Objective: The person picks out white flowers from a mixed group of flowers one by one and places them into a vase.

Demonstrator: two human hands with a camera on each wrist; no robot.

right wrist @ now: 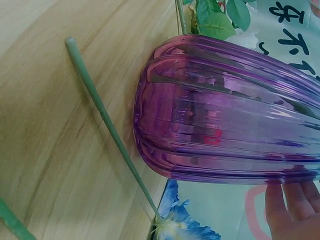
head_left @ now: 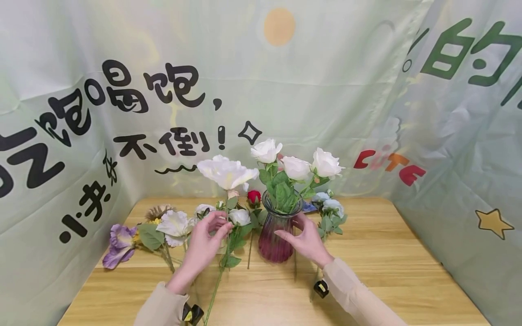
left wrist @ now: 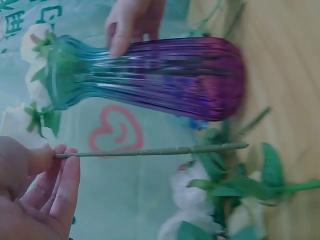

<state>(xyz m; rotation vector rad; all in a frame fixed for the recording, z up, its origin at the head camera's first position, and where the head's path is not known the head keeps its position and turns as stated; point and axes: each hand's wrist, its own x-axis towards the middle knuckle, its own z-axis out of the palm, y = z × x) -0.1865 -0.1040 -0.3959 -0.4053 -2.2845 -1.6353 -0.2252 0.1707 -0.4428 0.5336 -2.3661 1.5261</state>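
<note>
My left hand [head_left: 205,242] pinches the thin green stem [left wrist: 150,151] of a large white artificial flower [head_left: 227,173] between thumb and fingers. The bloom is up, left of the vase, and the lower stem end hangs free beside it. A ribbed glass vase [head_left: 275,244], bluish at the neck and purple below, stands upright on the table. Three white roses [head_left: 295,167] with green leaves rise from its mouth. With thumb in front and fingers behind, my right hand [head_left: 307,242] grips the vase's right side; its fingertips [right wrist: 300,200] touch the glass.
On the wooden table [head_left: 387,271], a purple flower [head_left: 120,246] and white flowers [head_left: 175,227] lie at left. A red rose [head_left: 253,197] lies behind, and light-blue flowers [head_left: 333,208] lie right of the vase. Printed cloth [head_left: 326,99] hangs around the table.
</note>
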